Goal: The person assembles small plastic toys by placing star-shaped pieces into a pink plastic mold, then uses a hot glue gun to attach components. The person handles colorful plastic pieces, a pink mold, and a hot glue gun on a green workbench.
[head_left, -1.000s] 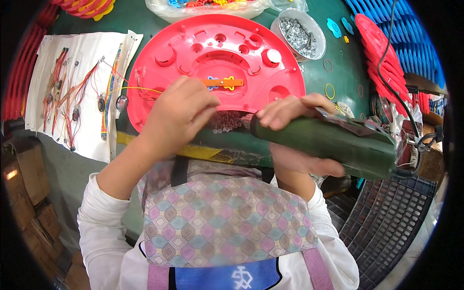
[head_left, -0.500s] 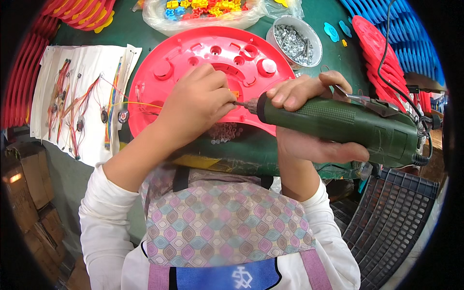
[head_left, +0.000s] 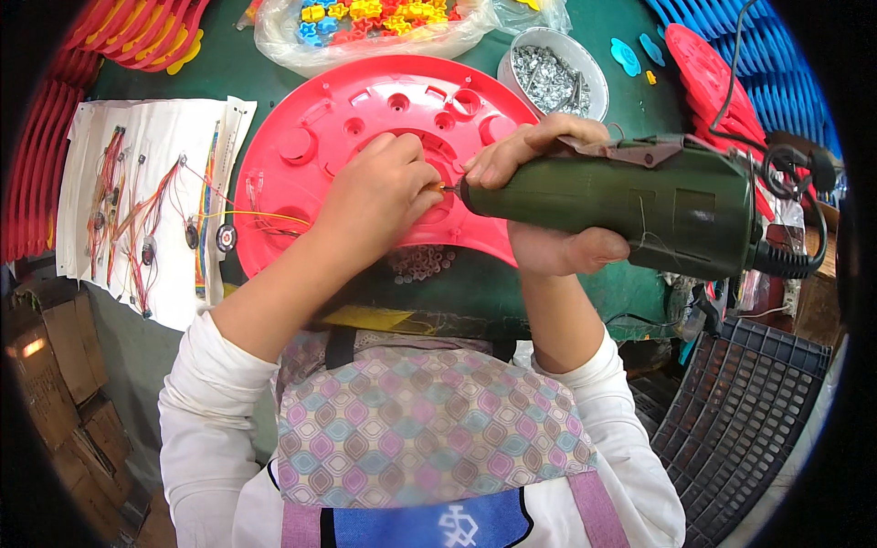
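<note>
A pink-red curved plastic shell [head_left: 283, 183], with round posts and holes, lies on the table in front of me. My right hand [head_left: 534, 151] grips a green electric screwdriver [head_left: 630, 205], held nearly level with its nose pointing left over the shell. My left hand [head_left: 379, 187] is closed in a pinch at the screwdriver's tip, above the shell's inner edge. What those fingers hold is hidden; a small orange bit shows beside them. Thin yellow and red wires [head_left: 274, 217] run from the shell's left side under my left forearm.
White sheets with wired parts [head_left: 137, 201] lie left. Behind the shell are a bag of coloured star pieces [head_left: 365, 23] and a tub of screws [head_left: 553, 73]. Small clear rings [head_left: 422, 263] lie at the near edge. Blue [head_left: 786, 91] and red stacks flank the table; a cord trails right.
The screwdriver has moved left, and less of its bit shows between its nose and my left fingers. My left hand stays pinched at the tip. The view has shifted slightly.
</note>
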Motion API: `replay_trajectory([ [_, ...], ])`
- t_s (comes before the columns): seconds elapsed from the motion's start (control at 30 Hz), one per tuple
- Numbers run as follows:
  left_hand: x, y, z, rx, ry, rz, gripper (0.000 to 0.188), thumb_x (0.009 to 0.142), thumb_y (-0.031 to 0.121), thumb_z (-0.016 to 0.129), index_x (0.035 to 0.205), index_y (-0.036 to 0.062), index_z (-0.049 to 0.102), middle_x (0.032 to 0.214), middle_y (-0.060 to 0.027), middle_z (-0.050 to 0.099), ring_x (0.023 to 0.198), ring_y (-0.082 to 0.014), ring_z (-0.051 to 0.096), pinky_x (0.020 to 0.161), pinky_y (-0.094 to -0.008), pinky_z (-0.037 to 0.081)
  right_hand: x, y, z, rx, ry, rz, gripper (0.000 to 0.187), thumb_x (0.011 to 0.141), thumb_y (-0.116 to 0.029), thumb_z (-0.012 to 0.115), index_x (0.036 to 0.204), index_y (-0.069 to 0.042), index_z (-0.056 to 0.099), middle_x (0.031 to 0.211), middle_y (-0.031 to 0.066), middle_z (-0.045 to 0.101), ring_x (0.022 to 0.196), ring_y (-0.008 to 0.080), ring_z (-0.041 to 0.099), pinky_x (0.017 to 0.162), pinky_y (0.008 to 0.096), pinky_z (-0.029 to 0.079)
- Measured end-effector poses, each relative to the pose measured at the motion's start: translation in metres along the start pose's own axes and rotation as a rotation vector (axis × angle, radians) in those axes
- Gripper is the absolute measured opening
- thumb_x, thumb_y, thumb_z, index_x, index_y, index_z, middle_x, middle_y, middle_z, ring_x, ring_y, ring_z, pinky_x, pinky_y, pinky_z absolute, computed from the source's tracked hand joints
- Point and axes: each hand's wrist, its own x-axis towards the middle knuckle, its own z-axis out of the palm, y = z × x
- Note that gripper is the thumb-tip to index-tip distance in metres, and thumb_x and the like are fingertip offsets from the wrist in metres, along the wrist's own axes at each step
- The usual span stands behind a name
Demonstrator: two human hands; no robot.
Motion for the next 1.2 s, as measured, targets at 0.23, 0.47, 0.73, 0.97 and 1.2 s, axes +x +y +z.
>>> replay_trajectory([
  [0.23, 0.000, -0.004, 0.002, -0.014, 0.025, 0.046, 0.018, 0.077, 0.009, 0.077, 0.091, 0.0041, 0.067, 0.088, -0.0111, 0.057, 0.087, -0.0306, 0.059, 0.077, -0.0411, 0.050, 0.006, 0.003, 0.004, 0.053, -0.003, 0.058, 0.113, 0.072, -0.094, 0.050, 0.123, 0.007, 0.047, 0.076, 0.0155, 0.063, 0.069, 0.0249, 0.064, 0.069, 0.0391, 0.057],
  [0.47, 0.003, -0.008, 0.003, -0.113, -0.023, -0.042, 0.021, 0.078, 0.010, 0.077, 0.094, 0.0046, 0.065, 0.089, -0.0122, 0.057, 0.087, -0.0323, 0.060, 0.077, -0.0415, 0.050, 0.025, 0.014, -0.001, 0.035, -0.108, -0.084, 0.093, 0.090, -0.079, 0.047, 0.123, 0.008, 0.049, 0.094, 0.0155, 0.065, 0.071, 0.0160, 0.064, 0.065, 0.0267, 0.050],
  [0.73, 0.004, -0.009, 0.008, -0.097, -0.007, -0.076, 0.014, 0.077, 0.016, 0.076, 0.083, 0.0074, 0.067, 0.089, -0.0098, 0.061, 0.086, -0.0305, 0.063, 0.074, -0.0427, 0.052, 0.024, 0.013, 0.010, 0.002, -0.049, -0.028, 0.100, 0.081, -0.086, 0.049, 0.122, 0.006, 0.048, 0.080, 0.0146, 0.063, 0.068, 0.0224, 0.066, 0.066, 0.0325, 0.055],
  [0.97, 0.004, -0.013, 0.012, -0.088, 0.008, -0.050, 0.014, 0.078, 0.016, 0.075, 0.084, 0.0071, 0.068, 0.089, -0.0094, 0.061, 0.087, -0.0301, 0.063, 0.075, -0.0423, 0.052, 0.020, 0.003, 0.006, 0.124, -0.152, -0.003, 0.095, 0.082, -0.075, 0.065, 0.130, 0.005, 0.042, 0.094, 0.0153, 0.064, 0.073, 0.0211, 0.065, 0.071, 0.0339, 0.055],
  [1.2, 0.005, -0.012, -0.005, -0.245, -0.089, -0.090, 0.019, 0.082, 0.013, 0.075, 0.095, 0.0022, 0.068, 0.096, -0.0138, 0.062, 0.092, -0.0303, 0.063, 0.080, -0.0414, 0.052, -0.018, -0.021, 0.013, 0.428, -0.171, -0.174, 0.121, 0.066, -0.101, 0.040, 0.133, 0.000, 0.044, 0.077, 0.0102, 0.062, 0.068, 0.0239, 0.062, 0.066, 0.0407, 0.056],
])
